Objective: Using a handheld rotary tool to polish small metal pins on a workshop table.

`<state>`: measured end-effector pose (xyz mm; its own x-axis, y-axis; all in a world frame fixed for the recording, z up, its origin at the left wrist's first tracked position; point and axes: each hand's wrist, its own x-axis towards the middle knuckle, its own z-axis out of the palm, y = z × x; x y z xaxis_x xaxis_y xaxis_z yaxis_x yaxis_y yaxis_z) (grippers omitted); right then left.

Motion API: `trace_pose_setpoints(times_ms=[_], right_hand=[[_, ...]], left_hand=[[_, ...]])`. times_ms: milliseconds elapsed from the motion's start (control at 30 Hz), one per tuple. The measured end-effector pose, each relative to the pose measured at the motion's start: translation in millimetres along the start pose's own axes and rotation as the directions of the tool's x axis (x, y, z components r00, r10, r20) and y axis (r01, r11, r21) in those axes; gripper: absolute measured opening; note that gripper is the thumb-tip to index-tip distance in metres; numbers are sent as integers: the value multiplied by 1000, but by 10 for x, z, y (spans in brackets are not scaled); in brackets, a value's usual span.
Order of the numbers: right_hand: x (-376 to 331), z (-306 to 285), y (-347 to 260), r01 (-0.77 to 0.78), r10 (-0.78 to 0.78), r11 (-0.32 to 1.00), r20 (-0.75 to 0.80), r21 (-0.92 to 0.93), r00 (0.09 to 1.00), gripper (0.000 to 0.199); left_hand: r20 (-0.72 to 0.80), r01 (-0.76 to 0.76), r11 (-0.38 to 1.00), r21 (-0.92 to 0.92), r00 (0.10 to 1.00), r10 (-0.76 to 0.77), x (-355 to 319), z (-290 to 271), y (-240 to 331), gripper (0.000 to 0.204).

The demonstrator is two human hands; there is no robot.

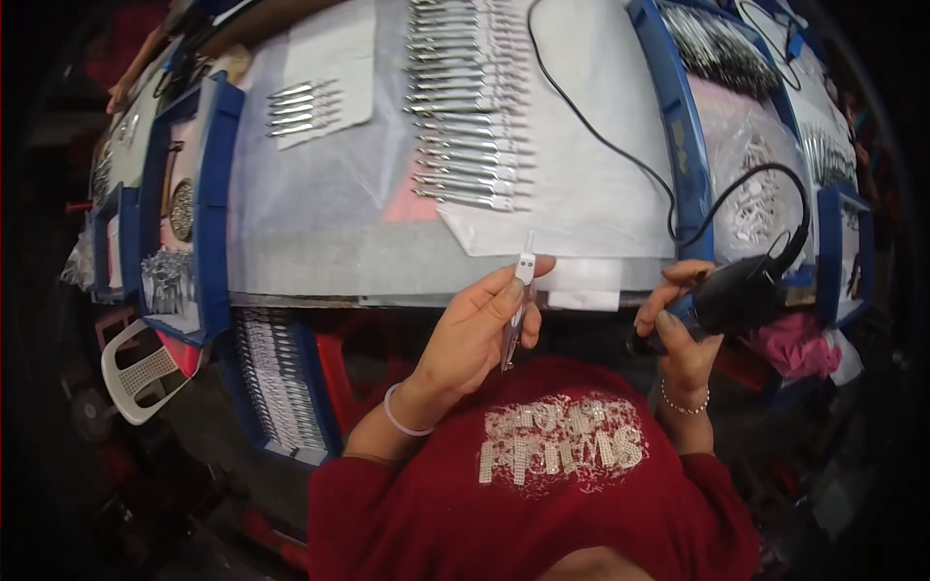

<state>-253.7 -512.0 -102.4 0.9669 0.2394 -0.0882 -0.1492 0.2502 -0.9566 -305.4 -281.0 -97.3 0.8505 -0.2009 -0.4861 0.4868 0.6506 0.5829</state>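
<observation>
While the left hand (pixel 473 331) pinches a silver tool (pixel 525 265) by the near edge of the table (pixel 329 297), apparently to keep its tip clear, the right hand (pixel 688 356) grasps a black corded device (pixel 733 295), presumably steadying it

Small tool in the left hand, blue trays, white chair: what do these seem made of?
Small tool in the left hand: probably polished metal, judging by its bright reflections.
Blue trays: likely moulded plastic, low sheen, evenly coloured throughout.
White chair: apparently smooth plastic, given its rounded frame and perforated panel.

Workshop with blue parts bins (pixel 214 213)
</observation>
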Motion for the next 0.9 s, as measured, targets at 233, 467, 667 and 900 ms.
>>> trace_pose_setpoints(times_ms=[233,467,667,900], right_hand=[[-13,115,-155,19,-19,998,-13,-53,1000,44],[-36,218,-229,-24,32,995,81,-101,996,46],[-45,324,-270,-50,55,983,22,-178,998,49],[45,338,-292,-66,76,973,33,-222,997,51]], left_hand=[[-208,-335,760,557,830,518,211,-564,956,24],[147,-316,137,939,728,670,741,-1679,2669,17],[132,-137,-11,991,927,352,1274,-2002,3261,16],[134,-145,37,989,967,215,1472,-2104,3381,14]])
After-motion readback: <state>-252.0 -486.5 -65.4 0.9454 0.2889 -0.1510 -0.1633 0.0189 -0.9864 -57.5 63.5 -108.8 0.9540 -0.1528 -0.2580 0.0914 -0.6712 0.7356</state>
